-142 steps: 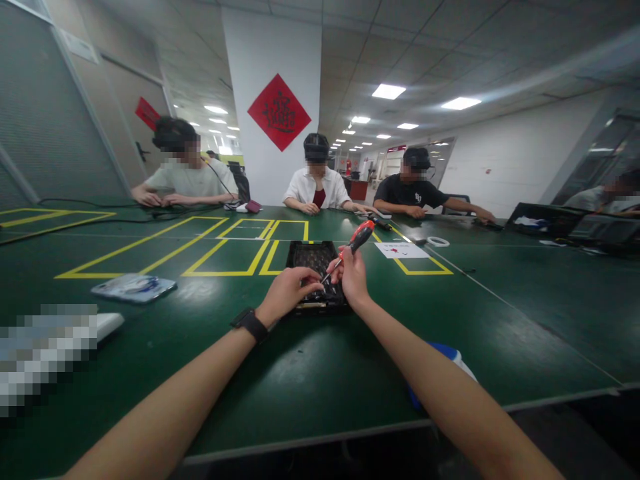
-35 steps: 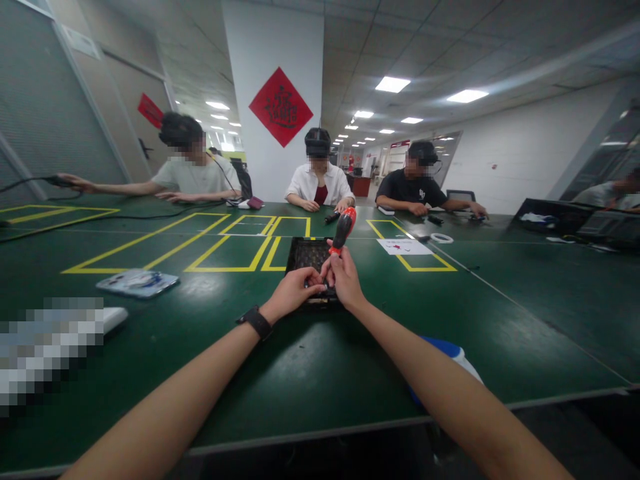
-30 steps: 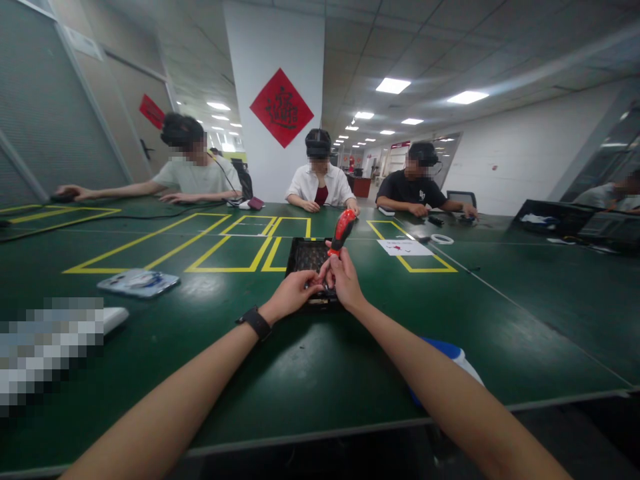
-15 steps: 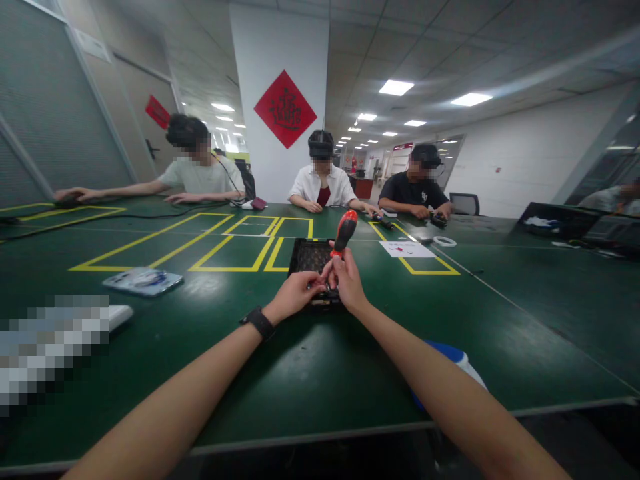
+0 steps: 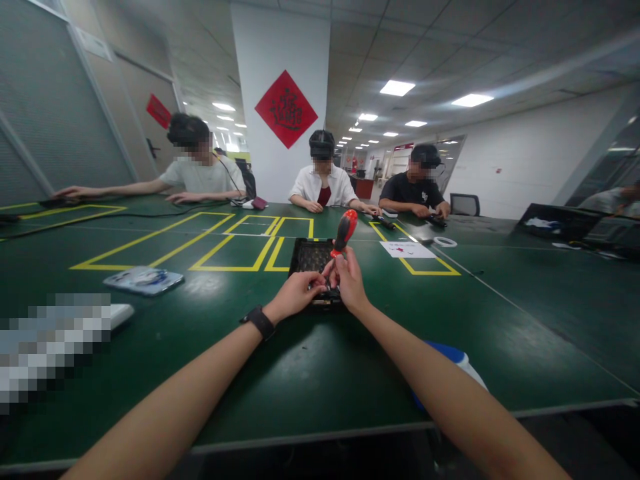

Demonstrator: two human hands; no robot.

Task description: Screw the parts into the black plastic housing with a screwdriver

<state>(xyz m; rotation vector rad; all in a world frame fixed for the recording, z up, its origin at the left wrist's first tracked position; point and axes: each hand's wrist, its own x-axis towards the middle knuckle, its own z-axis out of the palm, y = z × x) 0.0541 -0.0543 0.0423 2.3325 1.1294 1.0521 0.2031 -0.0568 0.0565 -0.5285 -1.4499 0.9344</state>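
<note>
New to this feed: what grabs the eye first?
The red-handled screwdriver, held nearly upright by the right hand over a black tray at the table's middle, with the left hand beside its tip. Behind it, a red diamond sign on the white pillar, and yellow tape lines on the green table.

Glossy red plastic screwdriver handle [image 5: 345,229]
</note>
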